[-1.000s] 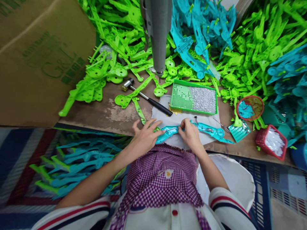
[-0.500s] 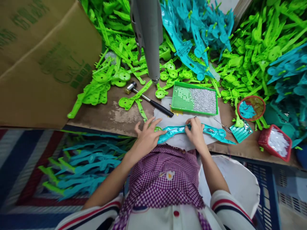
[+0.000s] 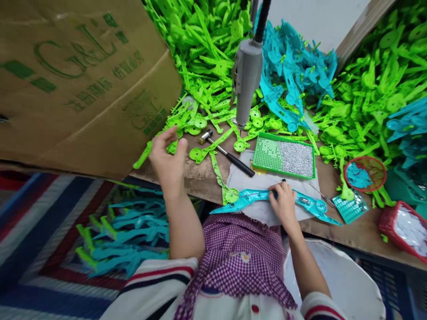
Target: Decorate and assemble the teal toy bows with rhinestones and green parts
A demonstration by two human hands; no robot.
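Note:
A long blue plastic bow-shaped part (image 3: 248, 198) lies across a grey cloth at the bench's front edge, with its hollow side up and a thin wire along it. My right hand (image 3: 283, 202) grips it near the middle with curled fingers. Raised to the left, away from that part, is my left hand (image 3: 168, 162); its thumb and fingers are apart and nothing shows in them. It is nearest the heap of lime-green plastic parts (image 3: 196, 122). Under the blue part's left end sits a green round-ended piece (image 3: 231, 195).
A hanging grey power screwdriver (image 3: 248, 75) points down over the bench. Nearby are a hammer (image 3: 230, 155), a green tray (image 3: 262, 166) with small silver pieces, a red basket (image 3: 376, 178) and a red bin (image 3: 390, 222). A large cardboard box (image 3: 100, 111) stands left.
My left hand has let go of the blue part's left end and moved up and left. The right hand stays on the part. The view has shifted left.

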